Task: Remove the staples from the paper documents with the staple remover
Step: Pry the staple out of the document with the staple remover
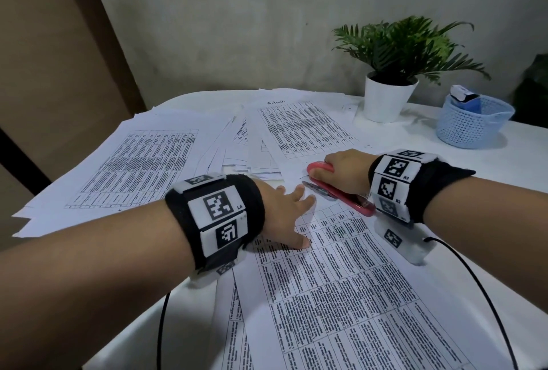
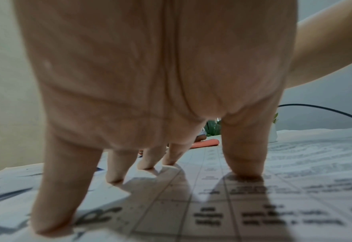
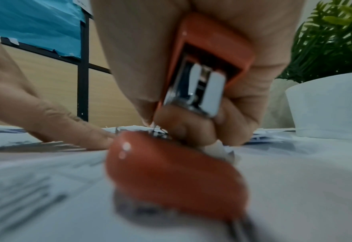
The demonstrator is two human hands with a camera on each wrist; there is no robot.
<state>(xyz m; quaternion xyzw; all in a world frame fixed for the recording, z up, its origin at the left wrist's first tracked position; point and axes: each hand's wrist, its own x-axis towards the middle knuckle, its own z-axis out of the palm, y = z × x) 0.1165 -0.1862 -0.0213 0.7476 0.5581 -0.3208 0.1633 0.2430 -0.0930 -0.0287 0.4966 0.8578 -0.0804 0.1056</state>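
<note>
A printed table document (image 1: 355, 280) lies in front of me. My left hand (image 1: 290, 212) presses flat on its top corner with fingers spread and straight; the left wrist view shows the fingertips (image 2: 243, 170) on the document (image 2: 253, 204). Just right of it, my right hand (image 1: 341, 168) grips the red staple remover (image 1: 323, 168), which is hinged open over the paper's top edge. In the right wrist view the fingers of the right hand (image 3: 243, 114) curl round the remover's upper red arm (image 3: 204, 49), its metal channel showing. The lower red part (image 3: 171, 172) lies on the paper.
More printed sheets (image 1: 133, 168) are spread over the white table's left and far middle. A plant in a white pot (image 1: 385, 100) and a blue mesh basket (image 1: 471, 120) stand at the back right. Black cables (image 1: 474, 280) trail from both wrists.
</note>
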